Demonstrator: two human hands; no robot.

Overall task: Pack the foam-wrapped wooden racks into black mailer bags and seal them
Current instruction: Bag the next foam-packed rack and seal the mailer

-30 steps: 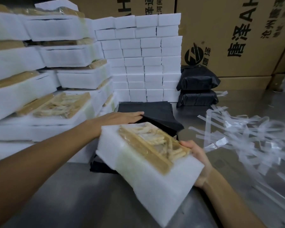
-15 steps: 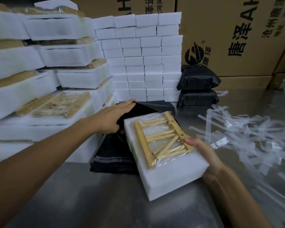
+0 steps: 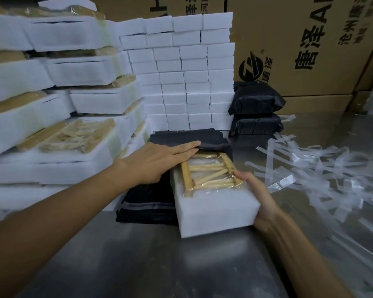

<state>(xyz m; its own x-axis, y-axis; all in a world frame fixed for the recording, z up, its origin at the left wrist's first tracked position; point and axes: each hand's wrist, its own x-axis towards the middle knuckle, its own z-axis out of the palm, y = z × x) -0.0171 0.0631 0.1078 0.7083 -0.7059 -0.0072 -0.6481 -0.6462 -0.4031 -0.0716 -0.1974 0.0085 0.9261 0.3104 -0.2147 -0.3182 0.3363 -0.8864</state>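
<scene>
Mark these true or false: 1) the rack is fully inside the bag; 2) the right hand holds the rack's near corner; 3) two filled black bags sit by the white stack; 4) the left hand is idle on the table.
1) False: the foam-wrapped rack has only its far end under the black mailer bag.
2) True: the right hand grips it.
3) True: the filled bags are stacked.
4) False: the left hand lifts the bag's mouth.

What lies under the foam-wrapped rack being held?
The stack of black mailer bags and the steel table show beneath the rack; its far end is hidden inside a bag's mouth.
</scene>
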